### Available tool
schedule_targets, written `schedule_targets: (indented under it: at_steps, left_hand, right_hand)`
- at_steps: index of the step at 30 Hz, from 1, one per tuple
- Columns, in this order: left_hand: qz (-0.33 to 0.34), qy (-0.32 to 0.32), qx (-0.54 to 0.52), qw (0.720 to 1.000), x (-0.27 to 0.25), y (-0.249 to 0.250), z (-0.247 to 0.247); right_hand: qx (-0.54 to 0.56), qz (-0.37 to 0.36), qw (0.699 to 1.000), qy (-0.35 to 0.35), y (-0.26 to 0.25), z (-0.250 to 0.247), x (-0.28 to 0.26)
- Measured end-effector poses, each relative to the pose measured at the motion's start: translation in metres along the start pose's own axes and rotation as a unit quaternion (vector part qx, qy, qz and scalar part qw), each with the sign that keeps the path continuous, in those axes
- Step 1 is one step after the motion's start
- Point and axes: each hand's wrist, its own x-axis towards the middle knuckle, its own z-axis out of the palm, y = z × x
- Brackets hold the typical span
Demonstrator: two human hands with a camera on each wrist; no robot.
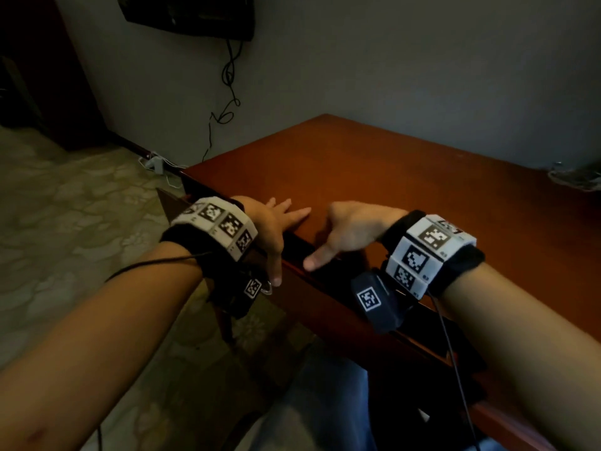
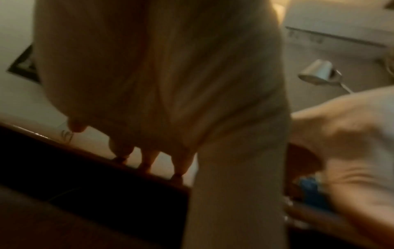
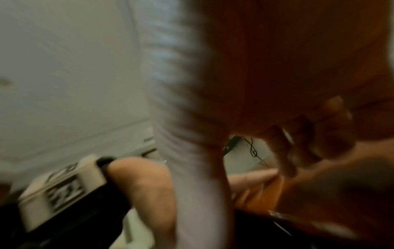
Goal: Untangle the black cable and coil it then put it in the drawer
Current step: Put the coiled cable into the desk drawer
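Observation:
No black cable lies on the desk or in either hand. My left hand (image 1: 279, 222) rests at the front edge of the red-brown desk (image 1: 390, 170), with straight fingers (image 2: 145, 166) on the top and the thumb hanging over the edge. Just to its right, my right hand (image 1: 344, 232) hovers over the same edge. Its fingers (image 3: 332, 126) are loosely bent and hold nothing, and its thumb points left. A dark slot (image 1: 419, 333) runs under the desktop edge. Whether a drawer stands open there I cannot tell. The right wrist view is blurred.
A thin black cable (image 1: 229, 76) hangs down the wall from a dark screen (image 1: 188, 14) to a white power strip (image 1: 154, 162) on the floor. A greyish bundle (image 1: 575, 177) sits at the desk's far right. A lamp (image 2: 317, 72) is behind the hands.

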Motion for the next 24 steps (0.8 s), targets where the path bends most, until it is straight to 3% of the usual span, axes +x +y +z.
schedule_targets:
  at_steps: [3, 9, 14, 17, 24]
  left_hand:
    - [-0.011, 0.052, 0.072, 0.996, 0.008, 0.005, 0.008]
    - [-0.006, 0.113, 0.11, 0.987, 0.001, 0.006, 0.004]
    - [0.007, 0.177, 0.13, 0.976, 0.002, 0.008, 0.0]
    - [0.016, 0.213, 0.125, 0.969, 0.004, 0.009, 0.001]
    - [0.014, 0.221, 0.157, 0.963, 0.005, 0.012, -0.001]
  right_hand:
    - [-0.116, 0.086, 0.988, -0.05, -0.003, 0.009, -0.005]
    - [-0.223, 0.104, 0.964, -0.101, -0.018, 0.009, -0.012]
    - [-0.192, 0.058, 0.979, -0.017, -0.026, 0.001, -0.017]
    - [-0.191, 0.053, 0.98, -0.006, -0.023, 0.003, -0.014]
    - [-0.194, 0.037, 0.98, 0.022, -0.021, -0.002, -0.01]
